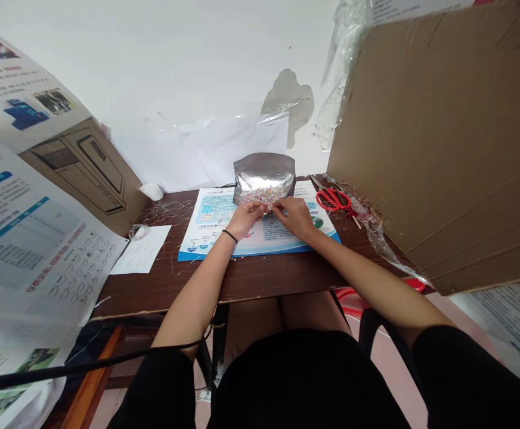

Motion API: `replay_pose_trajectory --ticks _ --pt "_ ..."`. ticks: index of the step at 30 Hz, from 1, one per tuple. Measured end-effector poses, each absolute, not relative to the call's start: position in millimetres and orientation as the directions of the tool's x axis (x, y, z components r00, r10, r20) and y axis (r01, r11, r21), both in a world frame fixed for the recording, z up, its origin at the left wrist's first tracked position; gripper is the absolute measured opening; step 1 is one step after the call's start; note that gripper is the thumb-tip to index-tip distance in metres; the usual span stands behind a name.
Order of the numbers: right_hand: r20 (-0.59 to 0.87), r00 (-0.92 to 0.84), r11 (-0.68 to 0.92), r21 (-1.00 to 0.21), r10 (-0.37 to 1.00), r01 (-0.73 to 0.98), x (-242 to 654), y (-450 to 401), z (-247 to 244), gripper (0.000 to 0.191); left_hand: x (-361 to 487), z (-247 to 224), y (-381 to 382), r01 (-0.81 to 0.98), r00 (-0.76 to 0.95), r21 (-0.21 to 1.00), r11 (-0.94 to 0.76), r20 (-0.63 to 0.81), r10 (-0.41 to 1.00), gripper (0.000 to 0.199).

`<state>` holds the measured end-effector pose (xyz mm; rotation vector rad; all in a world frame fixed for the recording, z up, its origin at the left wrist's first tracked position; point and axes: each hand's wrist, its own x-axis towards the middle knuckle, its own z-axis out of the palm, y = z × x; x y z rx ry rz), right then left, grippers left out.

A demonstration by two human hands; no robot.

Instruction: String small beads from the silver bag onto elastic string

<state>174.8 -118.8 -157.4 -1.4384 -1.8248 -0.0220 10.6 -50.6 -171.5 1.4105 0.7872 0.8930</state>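
A silver foil pouch (264,173) lies opened on the desk against the wall, with many small coloured beads (260,194) inside its near part. Both hands meet at the pouch's near edge. My left hand (244,219) has thumb and fingers pinched together, and a black band circles that wrist. Just right of it, my right hand (296,218) is also closed in a pinch, its fingertips almost touching the left ones. Whatever sits between the fingertips is too small to make out. Beneath them is a printed blue-and-white sheet (210,235).
Red-handled scissors (334,199) lie to the right, beside a large cardboard panel (439,137). Clear thread (166,210) is scattered on the dark desk (260,280) at left, near a small white paper (141,253) and a white wad (152,190). A printed cardboard box (90,173) stands left.
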Motion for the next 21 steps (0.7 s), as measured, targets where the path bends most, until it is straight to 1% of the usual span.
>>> replay_pose_trajectory --ticks 4,7,14,21 --pt "0.606 -0.039 0.373 -0.437 0.794 0.818 174.7 -118.5 -158.9 0.016 9.4 -167.3 -52.6 -0.118 0.475 0.992 0.038 0.023 0.88 0.025" --pt "0.606 -0.037 0.374 -0.44 0.795 0.816 174.5 -118.5 -159.3 0.016 8.9 -165.9 -53.8 -0.134 0.484 0.989 0.07 0.004 0.875 0.025" --pt "0.629 -0.041 0.392 -0.431 0.777 0.813 173.7 -119.8 -158.2 0.016 9.0 -166.6 -53.9 -0.126 0.487 0.99 0.062 0.007 0.873 0.023" --pt "0.626 -0.054 0.386 -0.41 0.778 0.826 173.3 -120.8 -157.2 0.017 8.9 -167.3 -53.4 -0.091 0.498 0.995 0.041 0.01 0.867 0.027"
